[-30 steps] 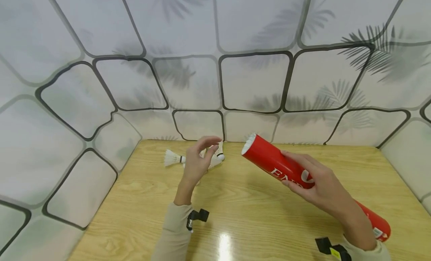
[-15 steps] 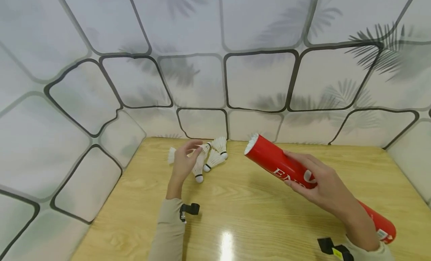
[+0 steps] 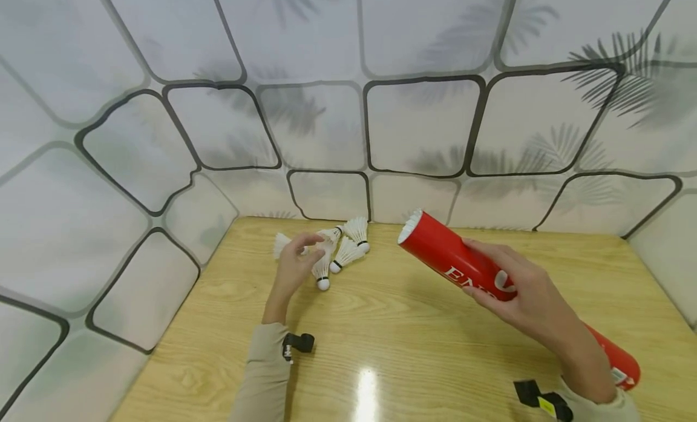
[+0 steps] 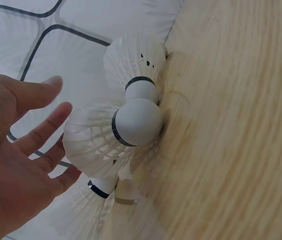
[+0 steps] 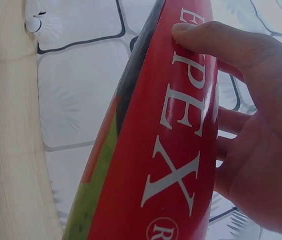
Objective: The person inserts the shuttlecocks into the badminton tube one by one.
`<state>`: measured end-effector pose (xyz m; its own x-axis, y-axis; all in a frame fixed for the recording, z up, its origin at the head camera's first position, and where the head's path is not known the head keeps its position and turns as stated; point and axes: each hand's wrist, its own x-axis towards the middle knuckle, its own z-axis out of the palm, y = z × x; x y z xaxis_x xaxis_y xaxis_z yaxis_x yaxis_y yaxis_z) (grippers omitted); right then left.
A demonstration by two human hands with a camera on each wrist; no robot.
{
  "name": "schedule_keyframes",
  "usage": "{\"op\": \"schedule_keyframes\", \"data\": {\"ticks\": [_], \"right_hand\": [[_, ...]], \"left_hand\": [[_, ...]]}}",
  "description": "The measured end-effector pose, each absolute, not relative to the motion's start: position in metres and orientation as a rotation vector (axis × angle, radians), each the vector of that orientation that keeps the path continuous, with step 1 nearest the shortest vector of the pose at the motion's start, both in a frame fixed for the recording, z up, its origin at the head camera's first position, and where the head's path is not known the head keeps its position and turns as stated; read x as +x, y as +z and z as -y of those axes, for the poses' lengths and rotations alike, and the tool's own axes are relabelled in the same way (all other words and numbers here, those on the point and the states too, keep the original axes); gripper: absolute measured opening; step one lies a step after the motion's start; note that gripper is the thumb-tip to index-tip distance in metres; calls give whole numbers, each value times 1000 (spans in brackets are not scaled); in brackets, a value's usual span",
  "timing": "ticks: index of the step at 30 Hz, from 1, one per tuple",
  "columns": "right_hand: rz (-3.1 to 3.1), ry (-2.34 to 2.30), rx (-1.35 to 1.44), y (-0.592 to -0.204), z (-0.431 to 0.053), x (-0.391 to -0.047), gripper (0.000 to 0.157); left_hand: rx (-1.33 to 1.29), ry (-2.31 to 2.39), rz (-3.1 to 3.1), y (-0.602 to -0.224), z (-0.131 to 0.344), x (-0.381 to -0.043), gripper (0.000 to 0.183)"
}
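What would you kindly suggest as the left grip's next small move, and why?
Probably close the left grip on the nearest shuttlecock: thumb and fingers are parted beside its feathers, holding nothing, while the right grip holds a red shuttlecock tube.

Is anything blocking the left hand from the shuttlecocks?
No, nothing visible stands between the left hand and the nearest shuttlecock; the fingertips are right beside it, though whether they touch is unclear.

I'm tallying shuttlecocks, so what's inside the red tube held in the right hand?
At the mouth of the held red tube, white feathery tips show, probably a shuttlecock's skirt. The tube hides everything deeper, so how many it holds cannot be told.
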<state>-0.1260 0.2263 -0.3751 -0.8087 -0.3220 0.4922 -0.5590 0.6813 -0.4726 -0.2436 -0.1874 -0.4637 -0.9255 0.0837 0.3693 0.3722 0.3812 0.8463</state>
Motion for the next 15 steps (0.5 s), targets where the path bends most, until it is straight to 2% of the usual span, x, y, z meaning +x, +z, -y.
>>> {"op": "schedule_keyframes", "data": {"ticks": [5, 15], "right_hand": [[2527, 891, 688, -376, -226, -126, 83], [2537, 891, 684, -375, -225, -126, 83]], "left_hand": [[-405, -1549, 2492, -465, 190, -243, 23], [-449, -1411, 2597, -467, 191, -240, 13]]}}
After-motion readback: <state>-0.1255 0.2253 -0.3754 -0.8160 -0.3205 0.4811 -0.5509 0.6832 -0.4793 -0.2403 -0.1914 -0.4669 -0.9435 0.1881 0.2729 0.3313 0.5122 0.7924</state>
